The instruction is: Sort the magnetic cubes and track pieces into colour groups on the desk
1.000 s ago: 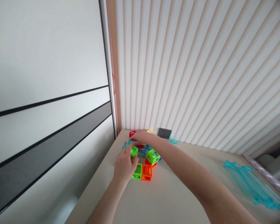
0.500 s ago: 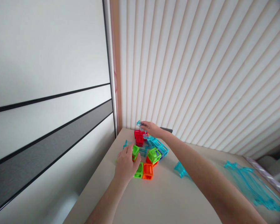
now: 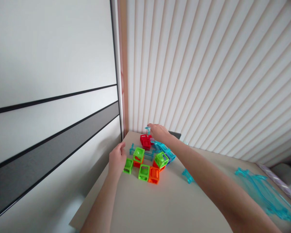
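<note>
Left hand (image 3: 117,158): fingers loosely bent, unclenched, at the left edge of the table (image 3: 169,204), just beside a green cube (image 3: 128,166). Right hand (image 3: 159,133): fingers at a blue track (image 3: 147,129) near the red cubes (image 3: 146,144); pinch cannot be confirmed.

Left hand (image 3: 117,157) half-curled at left edge of pale table (image 3: 167,204), just beside a green cube block (image 3: 128,166). Right hand (image 3: 159,132) farther out, fingertips on a translucent blue piece (image 3: 147,130) near red cube blocks (image 3: 145,143). Between: green cube (image 3: 138,155) stacked on orange cube (image 3: 137,163). Long blue track pieces (image 3: 266,194) lie far right. Ribbed wall panel (image 3: 184,71) behind.
</note>
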`<act>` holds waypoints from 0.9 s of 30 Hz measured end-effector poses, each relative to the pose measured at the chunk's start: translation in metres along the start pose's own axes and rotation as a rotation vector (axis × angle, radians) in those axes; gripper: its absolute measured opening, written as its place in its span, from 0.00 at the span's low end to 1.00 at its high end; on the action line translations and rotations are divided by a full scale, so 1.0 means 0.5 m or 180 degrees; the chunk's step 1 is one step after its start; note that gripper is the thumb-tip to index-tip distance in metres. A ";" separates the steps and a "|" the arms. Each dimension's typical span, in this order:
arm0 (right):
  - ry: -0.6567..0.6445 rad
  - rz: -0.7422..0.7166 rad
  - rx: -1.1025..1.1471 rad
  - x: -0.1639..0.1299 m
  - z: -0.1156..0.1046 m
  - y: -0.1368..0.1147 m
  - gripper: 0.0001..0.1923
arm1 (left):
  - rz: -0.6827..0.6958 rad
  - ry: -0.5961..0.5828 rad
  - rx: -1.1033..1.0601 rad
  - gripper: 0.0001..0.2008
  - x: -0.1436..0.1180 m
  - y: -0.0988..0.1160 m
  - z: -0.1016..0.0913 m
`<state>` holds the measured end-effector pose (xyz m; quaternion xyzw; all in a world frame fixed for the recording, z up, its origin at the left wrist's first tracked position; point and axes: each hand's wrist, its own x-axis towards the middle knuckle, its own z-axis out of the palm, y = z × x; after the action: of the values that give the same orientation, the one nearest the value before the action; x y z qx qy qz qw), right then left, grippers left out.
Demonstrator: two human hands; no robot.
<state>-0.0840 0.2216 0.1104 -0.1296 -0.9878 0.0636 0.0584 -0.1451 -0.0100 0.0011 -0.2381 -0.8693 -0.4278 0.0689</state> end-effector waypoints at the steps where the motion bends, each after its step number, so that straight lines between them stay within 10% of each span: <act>1: -0.0058 0.0025 0.0009 0.004 0.004 -0.005 0.22 | -0.0018 -0.0163 0.0023 0.16 0.003 -0.005 0.004; 10: -0.0563 -0.0026 0.0202 0.017 0.028 0.004 0.20 | 0.0140 -0.0758 -0.0043 0.09 0.017 -0.005 0.037; 27: -0.0340 0.0182 0.0006 -0.010 0.019 0.040 0.20 | 0.0106 0.0041 -0.1297 0.13 0.026 -0.010 0.024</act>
<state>-0.0757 0.2387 0.0975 -0.1541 -0.9853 0.0731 0.0039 -0.1579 0.0012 -0.0057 -0.2586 -0.7602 -0.5951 0.0319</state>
